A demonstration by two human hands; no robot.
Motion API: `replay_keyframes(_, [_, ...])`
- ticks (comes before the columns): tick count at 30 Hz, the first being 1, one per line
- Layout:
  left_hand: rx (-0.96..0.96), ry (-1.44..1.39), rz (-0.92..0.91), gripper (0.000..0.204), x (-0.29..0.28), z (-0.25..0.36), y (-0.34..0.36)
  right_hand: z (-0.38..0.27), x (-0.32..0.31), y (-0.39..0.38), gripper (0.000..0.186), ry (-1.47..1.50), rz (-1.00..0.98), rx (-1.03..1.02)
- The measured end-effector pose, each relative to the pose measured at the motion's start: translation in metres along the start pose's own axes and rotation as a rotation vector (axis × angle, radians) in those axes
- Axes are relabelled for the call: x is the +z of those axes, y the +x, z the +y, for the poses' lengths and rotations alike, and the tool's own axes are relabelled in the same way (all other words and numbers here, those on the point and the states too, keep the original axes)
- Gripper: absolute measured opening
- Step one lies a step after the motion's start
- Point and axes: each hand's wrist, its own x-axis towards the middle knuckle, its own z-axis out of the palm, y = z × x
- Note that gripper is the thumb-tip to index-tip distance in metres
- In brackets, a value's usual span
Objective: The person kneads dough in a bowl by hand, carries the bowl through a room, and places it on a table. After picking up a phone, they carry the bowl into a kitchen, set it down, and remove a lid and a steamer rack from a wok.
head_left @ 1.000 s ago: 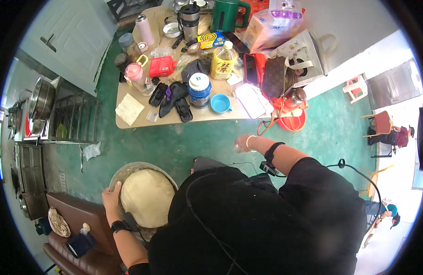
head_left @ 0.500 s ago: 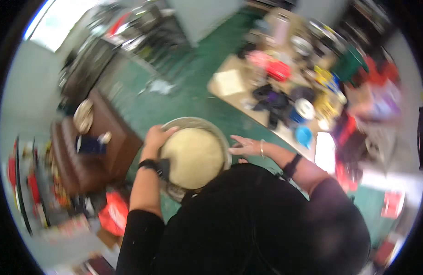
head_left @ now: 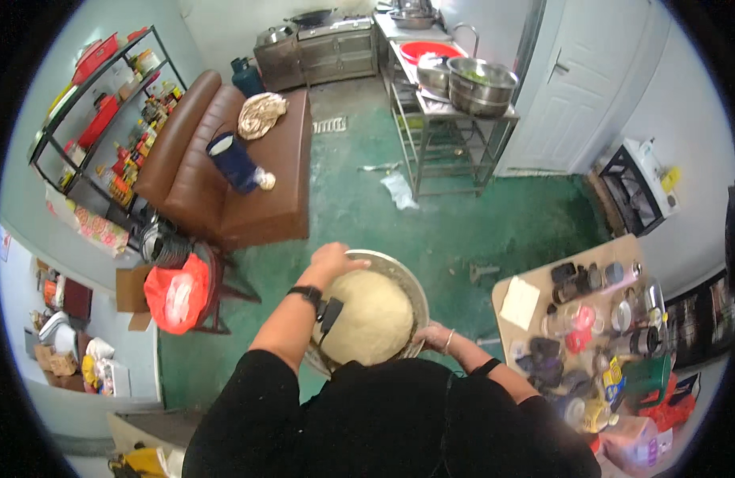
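Observation:
A round metal basin (head_left: 413, 284) is held close against my front. Inside it lies a big, smooth, pale mound of dough (head_left: 369, 317) that nearly fills it. At the far left rim, my left hand (head_left: 336, 260) is closed over the edge, thumb on the inner side. Dangling beside that wrist, a small black device (head_left: 331, 315) hangs over the dough. My right hand (head_left: 434, 335) grips the right rim, its fingers partly hidden by the basin wall. My body covers the basin's near edge.
At right stands a cluttered table (head_left: 505, 320) with jars and bags. A brown sofa (head_left: 264, 211) is ahead on the left, beside a stool bearing a red bag (head_left: 194, 275). Farther off, a metal rack (head_left: 455, 143) carries pots. A plastic scrap (head_left: 399, 191) lies on the green floor.
My right hand, earlier beside the basin with fingers apart, now holds its rim. My view has turned, bringing the sofa and metal rack ahead and the table to the lower right.

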Motion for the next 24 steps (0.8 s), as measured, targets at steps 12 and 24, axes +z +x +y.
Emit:
replay_keyframes(12, [-0.116, -0.119, -0.069, 0.069, -0.096, -0.116, 0.168, -0.146, 0.027, 0.196, 0.054, -0.15, 0.067, -0.182])
replay_keyframes(24, [-0.228, -0.684, 0.05, 0.066, -0.148, -0.234, 0.313, -0.268, -0.047, 0.406, 0.068, -0.475, 0.015, -0.182])
